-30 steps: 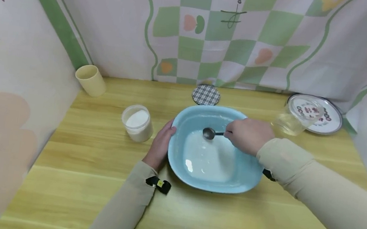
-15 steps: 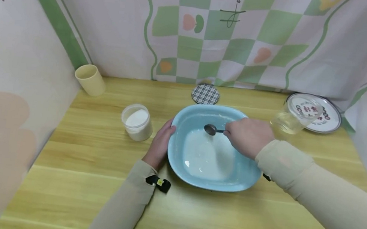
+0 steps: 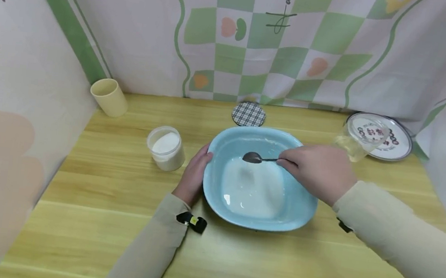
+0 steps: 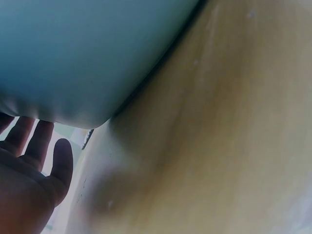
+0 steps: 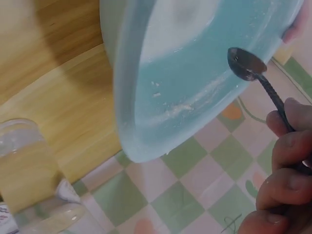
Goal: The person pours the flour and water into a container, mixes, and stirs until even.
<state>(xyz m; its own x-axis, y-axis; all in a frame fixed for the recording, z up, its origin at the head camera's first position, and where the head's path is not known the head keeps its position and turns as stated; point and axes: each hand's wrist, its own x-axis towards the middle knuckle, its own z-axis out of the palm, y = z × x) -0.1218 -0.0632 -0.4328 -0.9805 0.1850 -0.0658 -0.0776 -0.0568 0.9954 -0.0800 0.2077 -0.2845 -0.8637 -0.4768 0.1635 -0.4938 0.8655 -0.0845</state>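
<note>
A light-blue basin (image 3: 301,212) with milky white liquid (image 3: 250,192) in its bottom sits mid-table. My left hand (image 3: 193,174) holds its left side, thumb at the rim and fingers (image 4: 40,141) along the outer wall. With thumb and fingers my right hand (image 3: 318,170) grips the handle of a dark metal spoon (image 3: 253,157). The spoon's bowl is over the basin, above the liquid, and the right wrist view shows it from close by. Left of the basin stands a clear jar of white powder (image 3: 166,146), without a lid.
A yellow cup (image 3: 109,97) is at the back left. A checked round coaster (image 3: 249,114) lies behind the basin. At the back right are a patterned plate (image 3: 395,151) and a clear glass (image 5: 29,161) with pale yellow liquid. Patterned cloth (image 3: 273,62) hangs behind the table.
My right hand has drawn back to the right and lifted the spoon slightly, turning its bowl. My left hand stays at the basin's side.
</note>
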